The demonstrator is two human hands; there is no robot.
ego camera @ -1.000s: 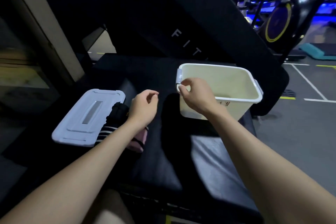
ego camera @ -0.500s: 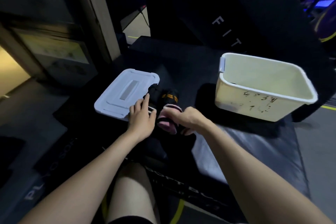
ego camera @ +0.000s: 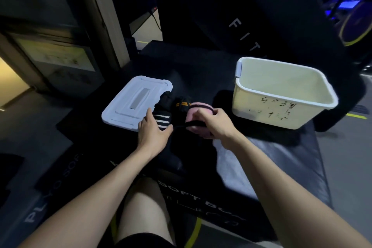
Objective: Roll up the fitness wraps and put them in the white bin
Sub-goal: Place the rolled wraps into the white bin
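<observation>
On the black padded box (ego camera: 251, 169), head view: a small heap of fitness wraps between a flat lid and a bin. White bin (ego camera: 281, 116) to the right, upright, open-topped, dark scribbles on its near wall, well apart from the heap; inside, as far as visible, only pale walls. Pale lid (ego camera: 128, 102) to the left, lying flat, its right edge just beside the heap.

In the heap: a black wrap with white stripes (ego camera: 162, 120) on the left, a black one with orange marks (ego camera: 181, 105) in the middle, a pink wrap (ego camera: 196, 108) on the right, all still on the pad, none in the bin.

Left hand (ego camera: 153, 133) lying on the striped wrap, fingers straight and loosely spread, thumb toward the middle, holding nothing. Right hand (ego camera: 213, 125) curled round the pink wrap, thumb and fingers pinching it, a black strap (ego camera: 187, 125) running from under that grip leftward toward the left thumb.

Bare knee (ego camera: 143, 205) below, between the forearms.
</observation>
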